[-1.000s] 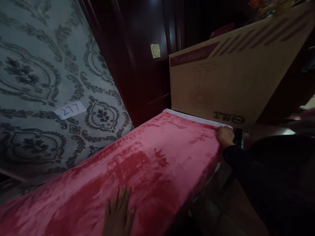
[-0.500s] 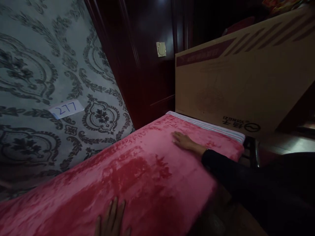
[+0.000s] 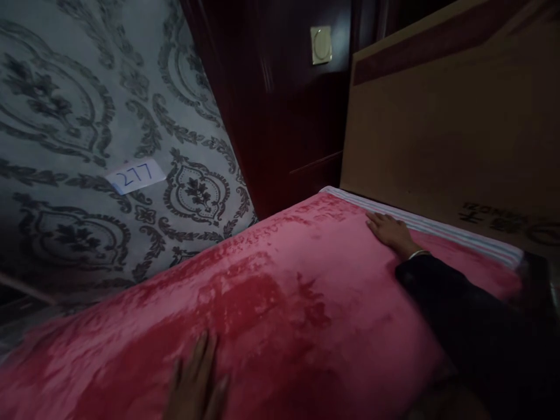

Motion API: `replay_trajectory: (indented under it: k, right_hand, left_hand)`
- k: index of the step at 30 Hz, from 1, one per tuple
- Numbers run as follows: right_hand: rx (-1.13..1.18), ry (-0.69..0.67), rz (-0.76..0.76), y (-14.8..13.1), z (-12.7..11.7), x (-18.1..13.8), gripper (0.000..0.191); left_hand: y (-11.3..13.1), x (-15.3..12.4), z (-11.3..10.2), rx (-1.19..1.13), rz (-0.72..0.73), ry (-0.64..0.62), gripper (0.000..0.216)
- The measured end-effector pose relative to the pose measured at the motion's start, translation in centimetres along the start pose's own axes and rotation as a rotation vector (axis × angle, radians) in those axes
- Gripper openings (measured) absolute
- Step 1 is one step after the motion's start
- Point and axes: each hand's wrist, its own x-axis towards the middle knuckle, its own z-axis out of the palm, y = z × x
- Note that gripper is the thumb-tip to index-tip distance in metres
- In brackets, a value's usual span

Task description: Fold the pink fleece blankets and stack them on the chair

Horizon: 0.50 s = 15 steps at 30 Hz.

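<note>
Pale wallpaper (image 3: 196, 189) with dark scrolling medallions covers the left side of the dim room, and a white label (image 3: 136, 176) handwritten with 277 sits on it. To its right stands a glossy dark-red wood panel (image 3: 284, 116) bearing a square switch plate (image 3: 321, 45). Beyond that, a large cardboard box (image 3: 450, 128) with a dark-red printed band and upside-down lettering fills the upper right.

Across the foreground spreads a plush blanket (image 3: 271, 326) in pink and deep red, running from the lower left toward the box. White trim (image 3: 429, 227) with thin coloured stripes borders its far end, just in front of the box; what carries the blanket is hidden.

Both of the person's grips rest over the blanket. At the bottom, the left grip (image 3: 192, 379) is released, palm down, its slightly blurred fingers extended on a deep-red patch. Farther off, the right grip (image 3: 394, 233) is also released, lying flat on a pink area just short of the striped trim, fingers pointing toward the wallpaper side. Blanket lies beneath each palm and stretches between the two. A thin bracelet (image 3: 419, 254) circles the right wrist, next to a dark sleeve (image 3: 455, 297).
</note>
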Motion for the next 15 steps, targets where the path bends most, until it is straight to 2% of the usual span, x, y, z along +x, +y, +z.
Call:
replay_trajectory:
  k: [3,5,7,9,11,13,15]
  right_hand:
    - [-0.025,-0.011,0.082,-1.6,-1.3,0.6,0.054]
    - [-0.051,0.024,0.045,-4.7,-2.3,1.0,0.053]
    - [-0.031,0.05,-0.156,-9.6,-2.5,0.6,0.055]
    - [0.044,-0.024,-0.417,-15.2,-1.6,-0.7,0.058]
    - [0.114,-0.115,-0.629,-20.1,0.0,-2.5,0.058]
    - [0.159,-0.185,-0.739,-23.0,1.8,-3.8,0.058]
    - [0.164,-0.23,-0.766,-23.3,3.0,-3.6,0.058]
  left_hand:
    - [-0.5,4.8,-2.3,-0.071,-0.071,-0.129,0.065]
    - [0.4,8.6,-3.6,-0.08,-0.094,-0.159,0.067]
    - [2.3,12.4,-4.5,-0.054,-0.086,-0.167,0.069]
    - [4.7,15.8,-4.9,-0.017,-0.045,-0.155,0.07]
    - [6.8,18.3,-4.7,0.02,-0.071,-0.184,0.07]
    - [8.1,19.7,-4.0,0.052,-0.095,-0.232,0.069]
    - [8.6,20.3,-3.1,0.091,-0.091,-0.246,0.068]
